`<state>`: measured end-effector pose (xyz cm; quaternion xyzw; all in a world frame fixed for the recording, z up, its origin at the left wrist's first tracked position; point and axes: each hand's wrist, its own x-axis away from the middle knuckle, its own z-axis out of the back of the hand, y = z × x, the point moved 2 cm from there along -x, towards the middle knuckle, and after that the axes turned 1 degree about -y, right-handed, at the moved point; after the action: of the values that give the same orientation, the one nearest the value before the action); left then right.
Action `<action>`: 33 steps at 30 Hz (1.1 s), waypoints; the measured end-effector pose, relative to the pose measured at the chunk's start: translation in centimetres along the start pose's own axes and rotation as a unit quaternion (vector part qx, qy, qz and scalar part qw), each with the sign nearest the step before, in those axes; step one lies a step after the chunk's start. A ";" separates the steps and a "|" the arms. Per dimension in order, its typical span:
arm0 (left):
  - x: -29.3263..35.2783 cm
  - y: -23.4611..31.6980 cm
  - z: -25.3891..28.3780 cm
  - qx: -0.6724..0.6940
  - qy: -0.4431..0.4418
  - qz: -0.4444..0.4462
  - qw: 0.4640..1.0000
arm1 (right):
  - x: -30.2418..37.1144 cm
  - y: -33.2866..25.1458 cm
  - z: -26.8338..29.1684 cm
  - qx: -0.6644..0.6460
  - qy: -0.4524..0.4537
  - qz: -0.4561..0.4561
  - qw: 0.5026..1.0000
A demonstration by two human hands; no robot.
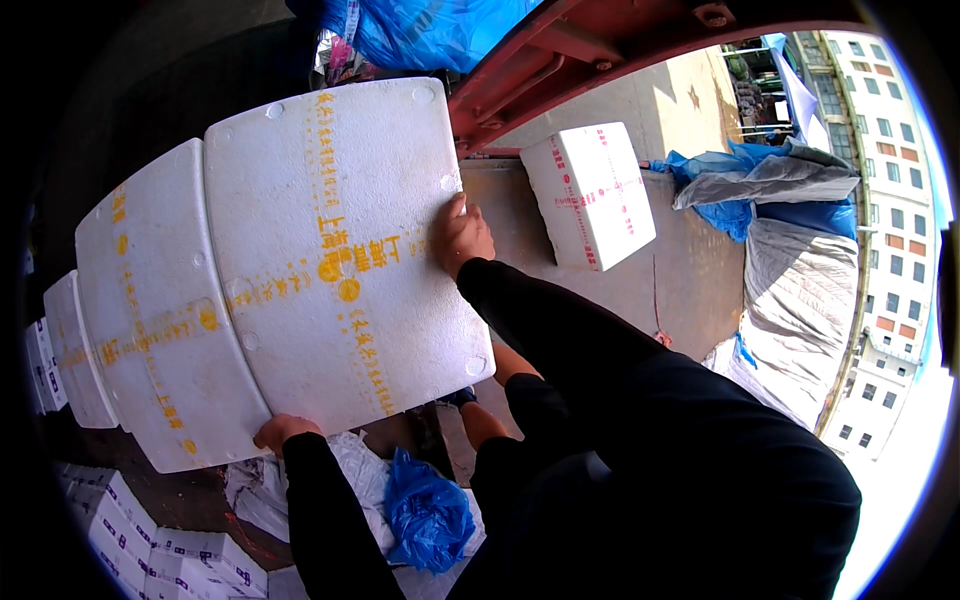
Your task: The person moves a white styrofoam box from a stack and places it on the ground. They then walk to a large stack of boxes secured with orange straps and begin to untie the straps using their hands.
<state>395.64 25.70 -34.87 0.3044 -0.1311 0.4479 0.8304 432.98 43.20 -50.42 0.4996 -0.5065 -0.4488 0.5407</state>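
Observation:
A large white styrofoam box (390,165) with yellow printed tape fills the middle of the view. My right hand (465,238) grips its right edge with curled fingers. At its lower left corner, by the seam with a second styrofoam box (165,290), my left hand (286,432) is closed, its fingertips partly hidden. A third styrofoam box (75,350) continues the row at the far left. Both my arms are in black sleeves.
Right of the row, a smaller styrofoam box (590,195) with red tape sits on the floor. A red metal frame (560,70) crosses above it. Blue plastic (428,510) lies below, beside white cartons (190,560). Grey sheeting (795,310) lies right; a blue tarp (430,30) is at top.

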 end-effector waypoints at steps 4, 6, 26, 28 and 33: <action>-0.5 -0.2 -0.4 0.000 0.021 0.008 1.000 | 0.7 -2.1 -1.3 -0.160 -0.024 -0.064 0.985; -2.4 -0.6 -1.0 -0.001 0.002 -0.009 1.000 | 0.7 -3.3 -1.2 -0.240 -0.032 -0.095 0.966; -0.3 0.4 1.6 0.018 -0.025 -0.008 0.999 | -0.6 11.7 4.2 -0.795 -0.260 -0.247 0.489; 0.7 0.3 0.8 0.009 -0.038 -0.017 0.999 | -0.5 7.7 1.5 -0.571 -0.161 -0.194 0.781; 2.3 0.3 0.3 0.024 0.011 -0.010 1.000 | 0.0 2.0 -0.2 -0.106 0.021 -0.041 0.993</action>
<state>396.70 27.14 -33.44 0.3203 -0.1079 0.4455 0.8290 433.14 43.40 -48.41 0.4692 -0.4235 -0.5111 0.5825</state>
